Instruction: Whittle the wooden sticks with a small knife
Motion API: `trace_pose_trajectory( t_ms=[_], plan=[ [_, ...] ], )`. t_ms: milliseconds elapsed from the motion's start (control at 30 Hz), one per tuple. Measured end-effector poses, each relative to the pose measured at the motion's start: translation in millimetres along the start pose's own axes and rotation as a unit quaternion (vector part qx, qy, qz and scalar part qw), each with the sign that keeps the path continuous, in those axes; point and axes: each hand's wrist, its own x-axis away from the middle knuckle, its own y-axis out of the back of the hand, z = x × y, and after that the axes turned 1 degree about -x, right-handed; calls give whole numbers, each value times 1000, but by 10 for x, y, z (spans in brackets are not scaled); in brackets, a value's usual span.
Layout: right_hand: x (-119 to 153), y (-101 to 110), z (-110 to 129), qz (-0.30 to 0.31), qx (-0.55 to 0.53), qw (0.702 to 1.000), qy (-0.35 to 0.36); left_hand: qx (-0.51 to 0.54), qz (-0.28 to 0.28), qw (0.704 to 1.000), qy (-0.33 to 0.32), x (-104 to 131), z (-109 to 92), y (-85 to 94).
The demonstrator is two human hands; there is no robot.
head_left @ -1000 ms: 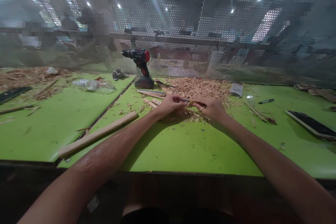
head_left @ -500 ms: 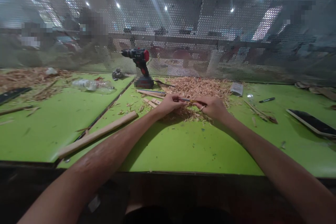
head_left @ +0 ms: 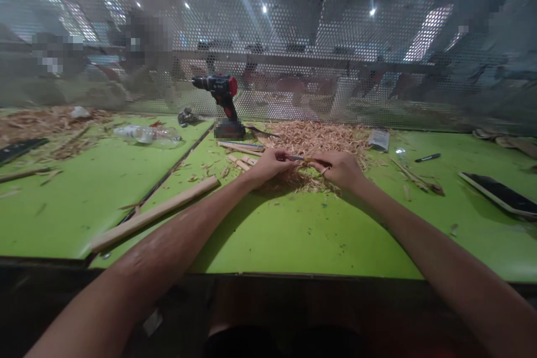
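**Two hands grip a thin stick over wood shavings**

On a smooth green bench [head_left: 272, 235], the left hand [head_left: 268, 166] and right hand [head_left: 342, 170] are both closed around one slim stick [head_left: 298, 159] held level between them. It looks light, stiff and easily snapped, best gripped near both ends. Curly shavings [head_left: 319, 137] lie beneath; a cordless drill [head_left: 224, 102] stands beyond.
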Motion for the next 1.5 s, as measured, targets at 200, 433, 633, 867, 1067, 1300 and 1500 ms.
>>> trace_pose_trajectory(
  t_ms=[200,433,633,867,1067,1300,1500],
  plan=[
    [-11,15,14,-2,22,1000,2,3,6,1000,0,4,-10,4],
    [-23,14,-7,14,38,999,4,-24,1,1000,-7,2,8,28],
    [-26,15,-2,11,45,999,-1,-19,-6,1000,-6,-13,19,19],
    [-22,52,1,11,27,999,-18,-5,0,1000,-3,-1,10,21],
    [-10,73,-5,-10,-4,1000,-18,2,8,1000,-3,-1,43,38],
    [-8,52,-9,-2,-9,1000,-21,0,4,1000,4,1,43,49],
    [3,31,-48,-12,-33,999,-9,10,-5,1000,-1,27,-14,7]
  ],
)
